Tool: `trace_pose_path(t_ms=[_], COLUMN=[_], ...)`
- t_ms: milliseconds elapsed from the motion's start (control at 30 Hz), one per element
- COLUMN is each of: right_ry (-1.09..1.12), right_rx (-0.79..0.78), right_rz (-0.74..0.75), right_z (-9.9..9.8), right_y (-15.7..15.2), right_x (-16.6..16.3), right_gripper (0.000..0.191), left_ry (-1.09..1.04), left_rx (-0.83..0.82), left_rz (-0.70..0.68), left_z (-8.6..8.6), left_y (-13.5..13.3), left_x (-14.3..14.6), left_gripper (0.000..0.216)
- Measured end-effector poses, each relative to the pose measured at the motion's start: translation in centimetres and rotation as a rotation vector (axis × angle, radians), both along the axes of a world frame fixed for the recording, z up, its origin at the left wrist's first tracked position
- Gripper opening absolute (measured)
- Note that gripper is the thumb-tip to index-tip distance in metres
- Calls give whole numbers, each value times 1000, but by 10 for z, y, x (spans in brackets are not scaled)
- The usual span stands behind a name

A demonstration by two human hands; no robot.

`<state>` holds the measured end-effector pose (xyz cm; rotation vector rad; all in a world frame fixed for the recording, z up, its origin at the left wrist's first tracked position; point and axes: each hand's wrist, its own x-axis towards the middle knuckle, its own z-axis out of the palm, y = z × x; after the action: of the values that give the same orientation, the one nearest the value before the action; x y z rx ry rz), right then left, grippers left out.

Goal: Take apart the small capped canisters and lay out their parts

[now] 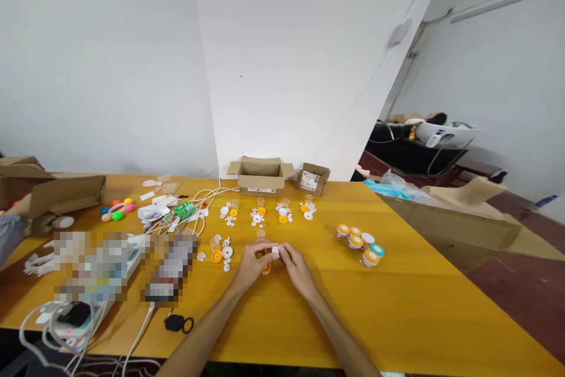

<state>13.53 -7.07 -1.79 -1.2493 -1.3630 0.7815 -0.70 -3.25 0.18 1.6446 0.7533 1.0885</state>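
Observation:
Near the middle of the table, my left hand (pixel 252 262) and my right hand (pixel 296 265) meet at a small white plastic part (pixel 275 249). Fingers of both hands are closed on it. Just beneath my left hand an orange cap (pixel 266 269) shows in part. Left of the hands lies a set with another orange cap (pixel 216 256), a white disc (pixel 227 252) and a clear cup (pixel 215 243). Similar sets of white perforated pieces (pixel 256 218), orange caps and clear cups lie farther back. To the right stand several round containers (pixel 355 241) with orange, white and teal lids.
An open cardboard box (pixel 260 183) and a smaller box (pixel 312 179) stand against the wall. On the left are a phone (pixel 171 268), a power strip (pixel 128 271), tangled cables, colored balls (pixel 117 216) and a black key fob (pixel 175 323). A large carton (pixel 450 230) stands beyond the table's right edge.

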Motion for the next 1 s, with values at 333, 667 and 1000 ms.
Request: trace_pose_path(t_ms=[333, 667, 1000], right_ry=[30, 151, 258], right_rx=[2, -101, -108], right_rz=[-41, 1, -99], right_z=[-6, -6, -2], right_y=[0, 2, 4], right_x=[-5, -4, -1], right_gripper=[58, 62, 59], left_ry=[-12, 65, 264], left_rx=[-112, 51, 289], left_rz=[-56, 57, 351], left_z=[0, -1, -12], left_y=[0, 1, 8], left_x=[-2, -2, -12], left_gripper=[43, 32, 24])
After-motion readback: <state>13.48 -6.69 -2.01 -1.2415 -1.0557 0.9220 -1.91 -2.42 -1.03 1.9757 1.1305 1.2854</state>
